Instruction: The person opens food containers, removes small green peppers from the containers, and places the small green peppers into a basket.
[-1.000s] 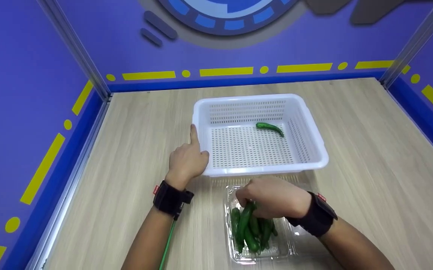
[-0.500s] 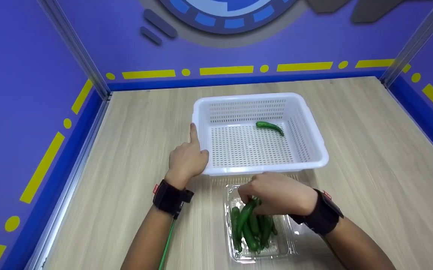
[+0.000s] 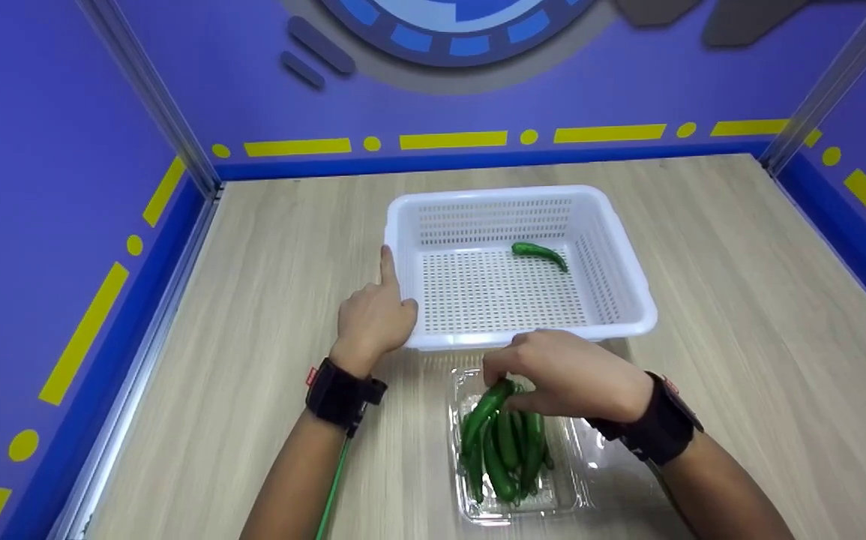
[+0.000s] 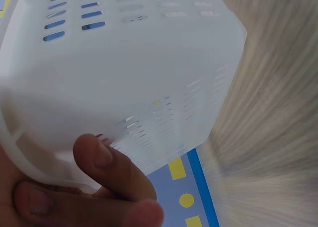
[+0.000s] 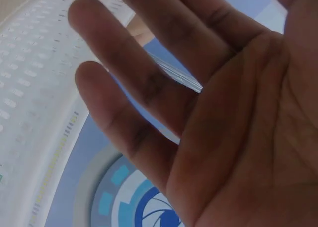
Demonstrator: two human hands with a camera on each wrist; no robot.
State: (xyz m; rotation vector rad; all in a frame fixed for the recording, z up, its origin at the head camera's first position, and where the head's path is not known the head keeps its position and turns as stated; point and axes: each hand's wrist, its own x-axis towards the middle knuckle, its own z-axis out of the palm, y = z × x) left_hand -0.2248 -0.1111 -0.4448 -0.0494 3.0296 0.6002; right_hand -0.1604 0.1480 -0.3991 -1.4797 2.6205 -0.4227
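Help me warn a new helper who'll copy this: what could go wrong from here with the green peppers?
The right hand pinches one green pepper near its upper end, so it might slip or swing.
Other green peppers crowd close to it in the clear box, so lifting could drag one along.
The left hand holds the white basket, and neither hand is seen steadying the clear box, so it may shift.

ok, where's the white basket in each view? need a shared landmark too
Head: basket just right of centre.
Left wrist: basket fills the upper left and middle.
Right wrist: basket along the left side, partly behind the right hand.
Shared landmark: blue patterned wall, visible in all three.
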